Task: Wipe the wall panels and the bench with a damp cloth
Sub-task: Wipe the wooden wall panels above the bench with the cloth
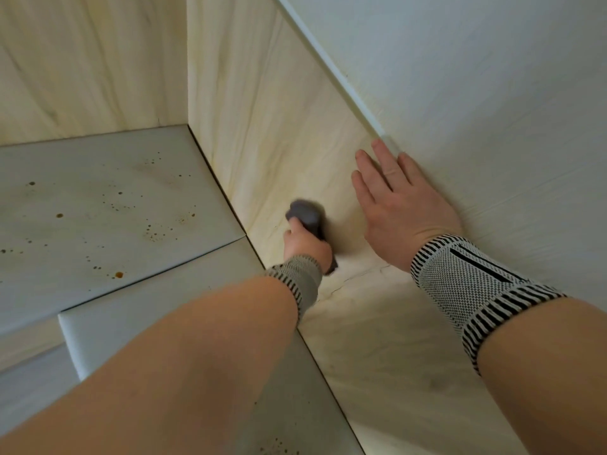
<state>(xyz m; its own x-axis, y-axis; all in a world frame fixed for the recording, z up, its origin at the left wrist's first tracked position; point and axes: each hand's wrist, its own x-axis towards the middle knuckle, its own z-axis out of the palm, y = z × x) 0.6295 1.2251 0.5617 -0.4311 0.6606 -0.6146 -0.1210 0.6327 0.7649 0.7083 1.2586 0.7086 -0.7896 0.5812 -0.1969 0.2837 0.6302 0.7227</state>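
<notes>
- The cloth point(307, 218) is a small dark grey wad, bunched up and a little blurred, pressed against the pale wood-grain wall panel point(279, 152) low down, just above where the panel meets the bench point(108, 198).
- The bench is a grey padded surface made of separate cushions with seams between them; brown and orange spots are scattered across the far cushion, and a few more show near the bottom edge of the view.
- A second wood-grain panel stands behind the bench at the left, meeting the first one in a corner.
- No brand, label or writing can be read on anything.
- The left hand point(307, 246) reaches forward with the arm stretched out, fingers curled round the cloth and gripping it against the panel; a striped knit wrist band point(295, 280) covers the wrist.
- The right hand point(397, 205) lies flat on the panel, fingers straight and slightly spread, fingertips at the white trim strip point(331, 67) below the white upper wall point(476, 93); it holds nothing and wears a matching band.
</notes>
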